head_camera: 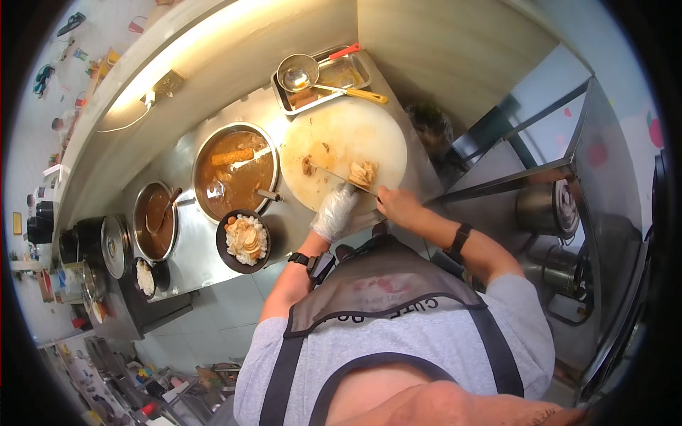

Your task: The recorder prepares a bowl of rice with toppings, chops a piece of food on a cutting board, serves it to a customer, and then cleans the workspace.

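Observation:
My right hand (400,206) grips the handle of a knife (341,177). Its blade reaches leftward, low over a round cutting board (303,133). Against the far side of the blade lies a small heap of pale sliced food (363,173). My left hand (335,212), in a clear plastic glove, is at the board's near edge, close beside the blade. Its fingertips are partly hidden, so whether it holds anything is unclear. Brown scraps (307,165) of food lie near the knife tip. Left of my gloved hand stands a dark bowl (226,260) of rice topped with similar slices.
A large steel pot (196,183) of brown broth holds food pieces. Further left are a smaller pot (139,234) of brown sauce with a ladle, a steel lid (114,247) and another rice bowl (145,277). Behind the board, a strainer (298,59) and yellow-handled ladle (367,95) rest on a metal tray (366,69).

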`<state>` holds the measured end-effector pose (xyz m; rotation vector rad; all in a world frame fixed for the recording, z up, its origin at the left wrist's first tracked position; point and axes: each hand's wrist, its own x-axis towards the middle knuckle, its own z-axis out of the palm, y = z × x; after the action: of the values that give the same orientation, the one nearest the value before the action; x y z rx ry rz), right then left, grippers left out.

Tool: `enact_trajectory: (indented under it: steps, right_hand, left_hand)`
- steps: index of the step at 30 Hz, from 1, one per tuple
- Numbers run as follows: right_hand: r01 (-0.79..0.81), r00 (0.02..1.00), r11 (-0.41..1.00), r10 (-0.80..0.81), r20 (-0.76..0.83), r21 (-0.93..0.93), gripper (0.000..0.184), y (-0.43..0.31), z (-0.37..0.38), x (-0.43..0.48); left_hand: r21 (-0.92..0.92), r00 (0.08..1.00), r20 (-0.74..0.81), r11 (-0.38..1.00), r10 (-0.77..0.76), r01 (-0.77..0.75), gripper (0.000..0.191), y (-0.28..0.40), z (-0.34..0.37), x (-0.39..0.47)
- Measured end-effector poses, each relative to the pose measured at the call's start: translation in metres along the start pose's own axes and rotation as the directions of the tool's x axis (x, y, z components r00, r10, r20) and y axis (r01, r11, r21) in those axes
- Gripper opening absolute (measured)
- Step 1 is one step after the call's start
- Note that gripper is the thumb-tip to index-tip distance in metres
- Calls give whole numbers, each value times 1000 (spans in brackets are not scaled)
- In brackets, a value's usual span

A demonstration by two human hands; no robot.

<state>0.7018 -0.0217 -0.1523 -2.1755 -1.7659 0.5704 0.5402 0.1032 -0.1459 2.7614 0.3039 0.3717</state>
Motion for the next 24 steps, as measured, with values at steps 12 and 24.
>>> enact_trajectory:
  steps: [12, 24]
  right_hand:
    - [-410, 912, 690, 326, 250, 597, 22, 8, -35, 15]
    - [-619, 780, -119, 20, 625, 776, 23, 17, -52, 26]
  left_hand:
    - [298, 904, -67, 856, -422, 422, 19, -21, 4, 7]
    - [-568, 662, 648, -818, -377, 90, 69, -18, -19, 33]
